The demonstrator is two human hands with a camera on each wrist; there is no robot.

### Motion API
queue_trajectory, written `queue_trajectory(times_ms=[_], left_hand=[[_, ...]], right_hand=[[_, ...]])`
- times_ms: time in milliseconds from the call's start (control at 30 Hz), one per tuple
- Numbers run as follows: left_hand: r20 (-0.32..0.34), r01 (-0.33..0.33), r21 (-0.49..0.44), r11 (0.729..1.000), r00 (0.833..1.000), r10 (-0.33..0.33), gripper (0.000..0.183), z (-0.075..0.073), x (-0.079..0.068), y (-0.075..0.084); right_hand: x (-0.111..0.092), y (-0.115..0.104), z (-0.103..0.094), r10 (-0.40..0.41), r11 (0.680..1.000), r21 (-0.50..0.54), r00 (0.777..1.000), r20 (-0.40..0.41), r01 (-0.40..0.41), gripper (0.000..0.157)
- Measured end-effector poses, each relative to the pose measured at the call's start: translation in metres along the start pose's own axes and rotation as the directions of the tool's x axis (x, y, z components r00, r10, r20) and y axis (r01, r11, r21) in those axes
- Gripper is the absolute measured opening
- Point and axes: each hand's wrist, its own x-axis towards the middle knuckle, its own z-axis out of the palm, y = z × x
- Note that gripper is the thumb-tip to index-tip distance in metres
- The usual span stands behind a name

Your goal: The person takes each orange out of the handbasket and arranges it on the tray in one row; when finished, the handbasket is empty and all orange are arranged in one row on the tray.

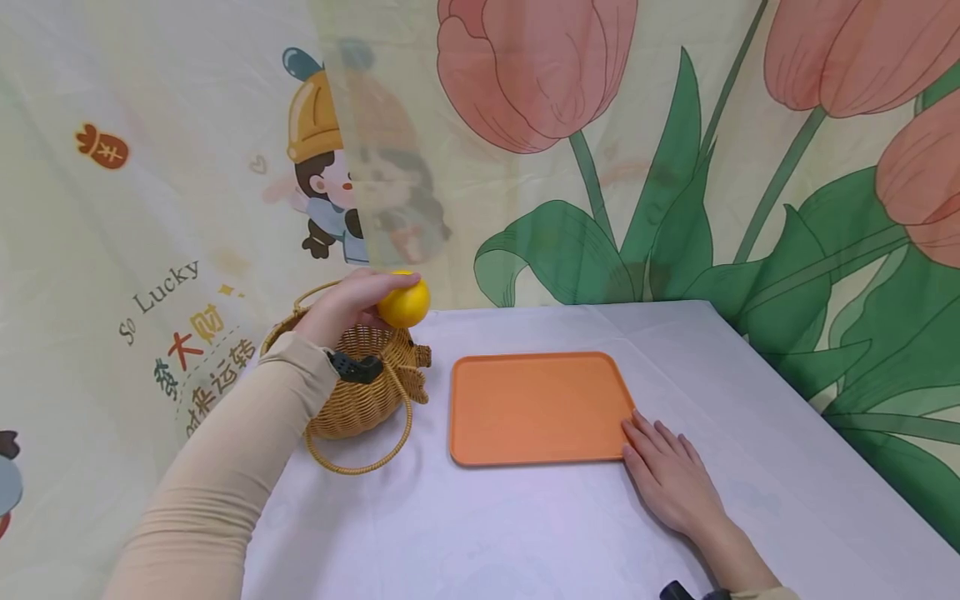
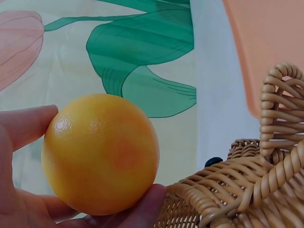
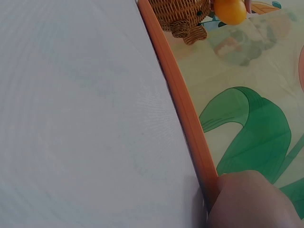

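Observation:
My left hand (image 1: 347,307) grips a round yellow-orange fruit (image 2: 100,154), which looks like an orange, between thumb and fingers. It is held up over the wicker basket (image 1: 352,404), near the basket's rim. The basket is shaped like an animal, with a dark eye and a woven snout, and its looped handle (image 1: 360,472) hangs down in front. My right hand (image 1: 671,475) lies with fingers extended at the right edge of an orange tray (image 1: 540,408), fingertips touching its rim. Inside the basket, the contents are hidden by my left hand and forearm.
A white cloth covers the table (image 1: 480,533) under the tray and basket. Behind it hangs a printed backdrop (image 1: 510,208) with tulips and cartoon figures. The basket stands left of the tray with a narrow gap between them.

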Motion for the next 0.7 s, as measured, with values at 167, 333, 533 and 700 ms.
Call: queue_trajectory(times_ms=[167, 333, 533, 700], left_hand=[[-0.008, 0.011, -0.009, 1.000, 1.000, -0.011, 0.070, 0.005, -0.001, 0.002], [0.008, 0.009, -0.025, 1.000, 1.000, -0.009, 0.067, 0.008, 0.000, 0.001], [0.013, 0.009, -0.012, 1.000, 1.000, -0.009, 0.068, 0.010, 0.002, 0.002], [0.013, 0.012, -0.005, 1.000, 1.000, -0.012, 0.066, 0.012, 0.004, 0.002]], right_hand=[[0.000, 0.000, 0.000, 0.001, 1.000, 0.001, 1.000, -0.004, -0.001, 0.063], [-0.001, -0.001, 0.000, -0.001, 1.000, 0.004, 1.000, -0.004, 0.001, 0.062], [-0.001, -0.001, 0.000, -0.001, 1.000, 0.004, 1.000, -0.010, 0.001, 0.062], [-0.001, -0.001, 0.000, 0.000, 1.000, 0.005, 1.000, -0.010, 0.000, 0.062]])
